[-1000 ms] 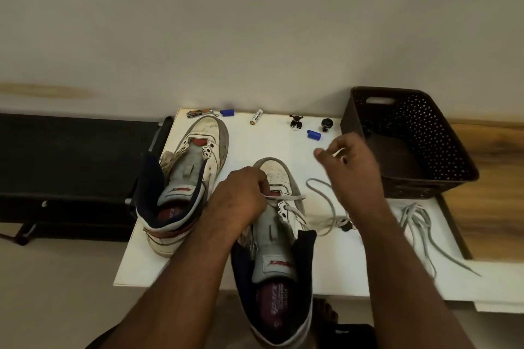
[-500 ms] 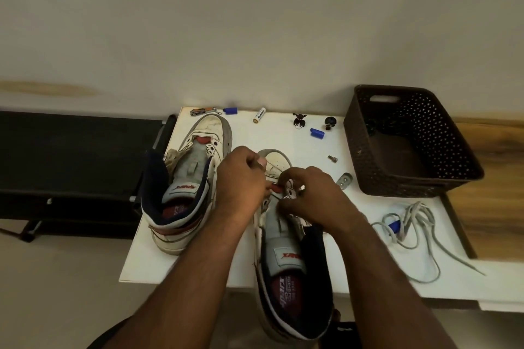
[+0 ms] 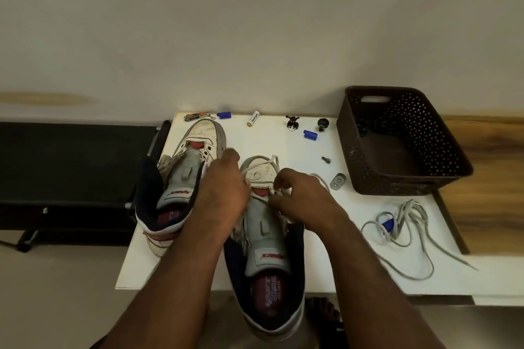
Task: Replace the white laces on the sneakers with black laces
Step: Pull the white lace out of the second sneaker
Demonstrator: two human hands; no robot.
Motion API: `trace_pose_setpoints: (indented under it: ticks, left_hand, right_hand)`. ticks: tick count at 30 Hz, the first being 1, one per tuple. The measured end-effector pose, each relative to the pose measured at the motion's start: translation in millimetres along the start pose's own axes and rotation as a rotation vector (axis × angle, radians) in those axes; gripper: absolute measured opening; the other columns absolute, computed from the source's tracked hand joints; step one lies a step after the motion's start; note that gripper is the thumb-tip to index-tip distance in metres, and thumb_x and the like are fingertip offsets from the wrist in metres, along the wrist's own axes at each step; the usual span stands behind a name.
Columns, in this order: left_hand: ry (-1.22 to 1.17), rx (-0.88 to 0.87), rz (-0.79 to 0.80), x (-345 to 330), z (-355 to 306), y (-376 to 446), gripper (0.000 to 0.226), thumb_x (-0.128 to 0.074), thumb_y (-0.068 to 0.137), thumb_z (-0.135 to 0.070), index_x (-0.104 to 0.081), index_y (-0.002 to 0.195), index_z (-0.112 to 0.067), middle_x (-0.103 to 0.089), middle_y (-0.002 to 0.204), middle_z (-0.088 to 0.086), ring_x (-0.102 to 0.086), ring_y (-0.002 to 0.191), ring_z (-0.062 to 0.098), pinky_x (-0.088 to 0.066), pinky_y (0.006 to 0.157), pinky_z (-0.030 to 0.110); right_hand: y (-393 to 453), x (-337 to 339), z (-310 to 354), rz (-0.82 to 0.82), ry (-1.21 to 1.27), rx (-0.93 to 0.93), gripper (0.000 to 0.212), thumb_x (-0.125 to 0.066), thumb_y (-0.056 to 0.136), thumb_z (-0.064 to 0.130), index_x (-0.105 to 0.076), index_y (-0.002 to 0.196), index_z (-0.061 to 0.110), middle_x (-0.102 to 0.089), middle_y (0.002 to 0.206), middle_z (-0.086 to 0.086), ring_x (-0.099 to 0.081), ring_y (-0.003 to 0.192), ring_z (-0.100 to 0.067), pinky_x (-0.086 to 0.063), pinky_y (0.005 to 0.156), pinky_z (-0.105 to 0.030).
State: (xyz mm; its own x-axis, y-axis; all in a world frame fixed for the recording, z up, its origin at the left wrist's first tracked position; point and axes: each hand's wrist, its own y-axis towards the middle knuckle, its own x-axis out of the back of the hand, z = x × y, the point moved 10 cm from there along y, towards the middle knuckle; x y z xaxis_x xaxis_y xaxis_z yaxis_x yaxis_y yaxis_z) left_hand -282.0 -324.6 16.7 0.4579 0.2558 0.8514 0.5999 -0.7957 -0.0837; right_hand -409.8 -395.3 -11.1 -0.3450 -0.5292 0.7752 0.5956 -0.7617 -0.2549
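While the near sneaker [image 3: 266, 258] lies on the white tabletop [image 3: 283, 144] with its heel over the front edge, the left hand [image 3: 221, 193] grips its toe end, fingers curled against a white lace [image 3: 259, 164] looping over the toe. The right hand [image 3: 300, 195] pinches the lace at the lowest eyelets. The second sneaker [image 3: 181, 187] lies just left. A pulled-out lace [image 3: 402, 224] is piled near a dark basket [image 3: 402, 139].

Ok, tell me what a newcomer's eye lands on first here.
Two hands, left hand and right hand, meet over the toe of the near white high-top sneaker, working its white lace. A pulled-out grey-white lace sprawls to the right, before the dark perforated plastic basket.
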Motion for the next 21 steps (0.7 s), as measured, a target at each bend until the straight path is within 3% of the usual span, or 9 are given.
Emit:
trace_pose_setpoints:
  ticks: [2, 4, 7, 10, 12, 15, 18, 20, 21]
  left_hand:
    - [0.054, 0.035, -0.090, 9, 5, -1, 0.033, -0.062, 0.091, -0.016, -0.048, 0.120, -0.012, -0.059, 0.115, 0.011, -0.059, 0.101, 0.026, -0.041, 0.071, 0.031]
    - [0.104, 0.085, -0.004, 0, 12, 2, 0.025, -0.062, 0.092, -0.026, -0.056, 0.110, -0.009, -0.064, 0.107, 0.010, -0.063, 0.094, 0.026, -0.047, 0.071, 0.032]
    - [0.198, 0.131, 0.180, -24, 19, 3, 0.036, -0.063, 0.090, -0.039, -0.063, 0.105, -0.007, -0.067, 0.106, 0.011, -0.062, 0.099, 0.027, -0.039, 0.070, 0.027]
    - [0.163, 0.136, 0.122, -22, 21, 9, 0.026, -0.063, 0.090, -0.032, -0.067, 0.097, -0.007, -0.068, 0.098, 0.012, -0.063, 0.094, 0.028, -0.039, 0.067, 0.027]
    - [0.073, 0.150, 0.083, -19, 24, 11, 0.020, -0.063, 0.090, -0.028, -0.068, 0.088, -0.008, -0.069, 0.086, 0.012, -0.066, 0.082, 0.028, -0.048, 0.066, 0.028]
    - [-0.366, 0.188, 0.033, -14, 21, 8, 0.015, -0.057, 0.093, -0.014, -0.065, 0.081, -0.009, -0.067, 0.071, 0.011, -0.067, 0.056, 0.023, -0.059, 0.057, 0.037]
    - [-0.733, 0.069, -0.278, 35, 3, -2, 0.014, -0.054, 0.096, -0.008, -0.066, 0.090, -0.006, -0.063, 0.065, 0.005, -0.061, 0.045, 0.014, -0.050, 0.042, 0.027]
    - [-0.972, -0.022, -0.550, 77, 3, -13, 0.014, -0.055, 0.096, -0.012, -0.065, 0.088, -0.008, -0.063, 0.065, 0.005, -0.061, 0.046, 0.018, -0.047, 0.041, 0.026]
    - [-1.019, -0.042, -0.613, 87, 4, -16, 0.013, -0.055, 0.096, -0.013, -0.065, 0.088, -0.009, -0.063, 0.066, 0.004, -0.061, 0.046, 0.020, -0.046, 0.040, 0.026]
  right_hand:
    - [1, 1, -1, 0.000, 0.016, -0.002, 0.028, -0.063, 0.086, 0.031, -0.060, 0.111, 0.020, -0.062, 0.114, -0.002, -0.052, 0.095, -0.015, -0.043, 0.075, -0.025]
    - [1, 2, -1, 0.002, 0.027, 0.015, 0.026, -0.061, 0.088, 0.029, -0.061, 0.112, 0.021, -0.062, 0.116, -0.002, -0.050, 0.093, -0.013, -0.040, 0.073, -0.024]
    - [3, -1, 2, 0.032, 0.038, 0.048, 0.022, -0.059, 0.089, 0.025, -0.061, 0.112, 0.025, -0.060, 0.121, -0.002, -0.053, 0.101, -0.016, -0.040, 0.077, -0.024]
    - [3, -8, 5, 0.075, 0.018, 0.082, 0.021, -0.056, 0.090, 0.023, -0.064, 0.109, 0.031, -0.058, 0.122, -0.003, -0.053, 0.109, -0.018, -0.037, 0.080, -0.024]
    - [3, -9, 4, 0.093, -0.002, 0.083, 0.022, -0.056, 0.091, 0.025, -0.066, 0.110, 0.032, -0.057, 0.121, -0.002, -0.052, 0.109, -0.018, -0.036, 0.082, -0.025]
    - [3, -5, -1, 0.093, -0.016, 0.075, 0.022, -0.063, 0.085, 0.025, -0.065, 0.106, 0.032, -0.054, 0.113, -0.001, -0.053, 0.105, -0.019, -0.040, 0.081, -0.028]
    - [3, -3, -3, 0.104, -0.015, 0.069, 0.020, -0.069, 0.078, 0.023, -0.059, 0.092, 0.033, -0.050, 0.109, -0.001, -0.052, 0.100, -0.018, -0.045, 0.083, -0.029]
    - [4, -4, -6, 0.114, -0.004, 0.050, 0.022, -0.071, 0.076, 0.022, -0.058, 0.091, 0.032, -0.048, 0.108, 0.000, -0.051, 0.098, -0.018, -0.046, 0.083, -0.029]
    - [4, -4, -7, 0.111, -0.002, 0.044, 0.022, -0.071, 0.075, 0.023, -0.058, 0.091, 0.032, -0.047, 0.107, 0.001, -0.052, 0.098, -0.018, -0.045, 0.081, -0.028]
